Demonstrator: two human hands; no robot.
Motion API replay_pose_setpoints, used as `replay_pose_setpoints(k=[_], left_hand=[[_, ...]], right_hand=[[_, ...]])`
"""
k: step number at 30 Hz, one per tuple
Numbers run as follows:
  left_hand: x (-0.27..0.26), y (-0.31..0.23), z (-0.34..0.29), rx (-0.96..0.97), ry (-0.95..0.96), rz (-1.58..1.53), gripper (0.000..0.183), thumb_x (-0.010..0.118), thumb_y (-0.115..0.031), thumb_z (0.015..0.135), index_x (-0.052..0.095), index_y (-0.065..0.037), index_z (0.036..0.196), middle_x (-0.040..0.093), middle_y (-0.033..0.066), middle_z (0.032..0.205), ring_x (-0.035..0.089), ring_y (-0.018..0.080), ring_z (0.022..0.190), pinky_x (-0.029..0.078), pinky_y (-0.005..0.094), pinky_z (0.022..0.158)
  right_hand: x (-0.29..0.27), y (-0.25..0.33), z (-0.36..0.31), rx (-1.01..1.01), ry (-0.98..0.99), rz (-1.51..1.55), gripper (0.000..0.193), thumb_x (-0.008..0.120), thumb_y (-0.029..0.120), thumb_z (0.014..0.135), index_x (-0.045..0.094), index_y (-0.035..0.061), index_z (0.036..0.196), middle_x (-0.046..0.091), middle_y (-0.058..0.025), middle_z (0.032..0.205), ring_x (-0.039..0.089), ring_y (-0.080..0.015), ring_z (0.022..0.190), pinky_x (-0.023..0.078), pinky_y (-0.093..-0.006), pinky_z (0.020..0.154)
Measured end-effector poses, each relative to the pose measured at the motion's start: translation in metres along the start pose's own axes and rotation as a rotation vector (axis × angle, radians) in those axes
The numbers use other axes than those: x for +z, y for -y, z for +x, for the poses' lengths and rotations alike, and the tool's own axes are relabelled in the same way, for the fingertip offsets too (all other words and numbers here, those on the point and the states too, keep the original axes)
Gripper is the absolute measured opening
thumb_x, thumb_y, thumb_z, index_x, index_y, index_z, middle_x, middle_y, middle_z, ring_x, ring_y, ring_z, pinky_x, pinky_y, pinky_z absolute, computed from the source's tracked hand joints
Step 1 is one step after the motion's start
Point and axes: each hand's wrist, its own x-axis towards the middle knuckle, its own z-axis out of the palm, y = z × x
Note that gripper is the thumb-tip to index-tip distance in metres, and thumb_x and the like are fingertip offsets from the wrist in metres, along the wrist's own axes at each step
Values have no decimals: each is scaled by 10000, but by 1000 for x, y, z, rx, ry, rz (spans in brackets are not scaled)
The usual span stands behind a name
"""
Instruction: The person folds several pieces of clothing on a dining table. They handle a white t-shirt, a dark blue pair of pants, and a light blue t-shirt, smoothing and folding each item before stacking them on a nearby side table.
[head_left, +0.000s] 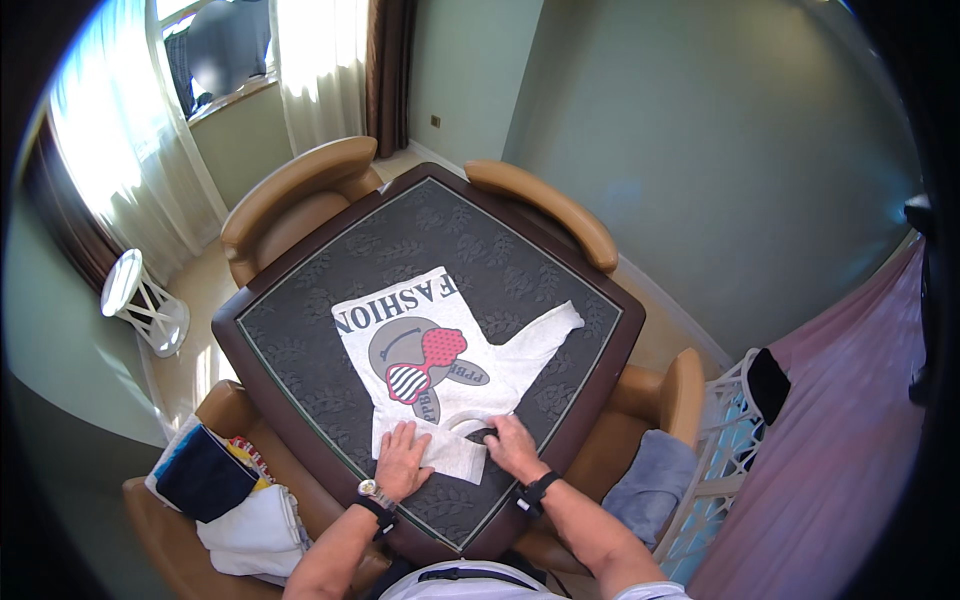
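A white long-sleeved shirt [420, 310] lies spread on the dark patterned table top [320, 270], its neck end toward me. On its front is a printed cartoon head with red and striped glasses, upside down from here, and dark lettering. One sleeve stretches out to the right; the other is folded across the near left part. My left hand [402, 462] rests flat on this folded sleeve, fingers spread. At the right side of the neck opening, my right hand [512, 446] has its fingers closed on the shirt's edge. Its fingertips are partly hidden.
Tan chairs [300, 200] surround the brown-edged table. Folded clothes [205, 475] are stacked on the near left chair, and a grey-blue cloth [650, 487] lies on the near right one. A white side table [145, 300] stands left, a white rack [715, 450] right, beside a pink curtain [840, 420].
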Motion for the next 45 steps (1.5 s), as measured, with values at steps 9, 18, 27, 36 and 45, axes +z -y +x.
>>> replay_pose_setpoints(k=[9, 18, 27, 36, 45], left_hand=[[19, 10, 1, -91, -83, -144, 239, 831, -138, 830, 742, -92, 1048, 659, 169, 1375, 551, 411, 1376, 419, 531, 1152], [7, 8, 3, -459, -253, -770, 88, 747, -47, 943, 714, -36, 1024, 760, 63, 1009, 727, 212, 940, 577, 332, 828], [-43, 21, -37, -1028, -794, -1475, 122, 683, -148, 1032, 673, -72, 1126, 668, -15, 876, 637, 94, 732, 526, 258, 623], [-65, 48, -102, -1290, -830, -1452, 424, 599, -139, 1075, 436, -28, 1450, 710, 108, 1058, 749, 225, 810, 672, 410, 679], [-50, 18, -136, -825, -377, -237, 690, 808, -80, 838, 522, 6, 1461, 559, 271, 1383, 539, 453, 1321, 440, 549, 1131]], right_hand=[[-16, -52, 63, 347, -88, 104, 485, 737, 298, 903, 632, 31, 1294, 738, -268, 1125, 706, -457, 1073, 557, -535, 946], [8, -20, 68, 360, -194, 198, 733, 786, 275, 861, 496, 57, 1497, 704, -310, 1272, 682, -471, 1191, 537, -508, 1030], [43, -60, 76, 360, -413, 632, 565, 753, 128, 851, 631, 55, 1398, 750, -204, 1178, 753, -318, 1045, 581, -401, 940], [-40, -55, 79, 606, 291, 518, 638, 766, 98, 892, 523, 60, 1481, 694, -95, 990, 712, -185, 738, 608, -316, 547], [-79, -75, 74, -31, 67, -224, 502, 667, -12, 834, 690, 129, 1315, 654, -146, 1144, 634, -383, 1118, 541, -455, 994]])
